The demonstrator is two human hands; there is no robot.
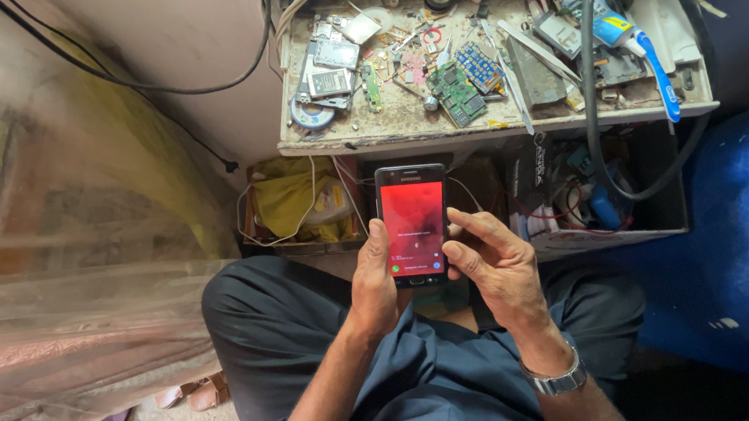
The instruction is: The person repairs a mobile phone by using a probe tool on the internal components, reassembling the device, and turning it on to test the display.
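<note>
The phone [413, 225] at centre has a black frame and a glowing red screen. Green and blue circuit boards [465, 85] lie on the dirty beige surface [404, 131] above. At left of centre sits yellow cloth [294, 199]; at right, a blue drum [747, 241]. The trousers [276, 327] are dark grey.

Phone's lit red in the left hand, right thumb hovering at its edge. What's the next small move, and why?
Probably bring the right hand thumb down onto the lower part of the screen. The smartphone is upright in the left hand, its red screen lit with small round icons along the bottom, and the right thumb sits just beside that edge, so a short tap is within easy reach.
</note>
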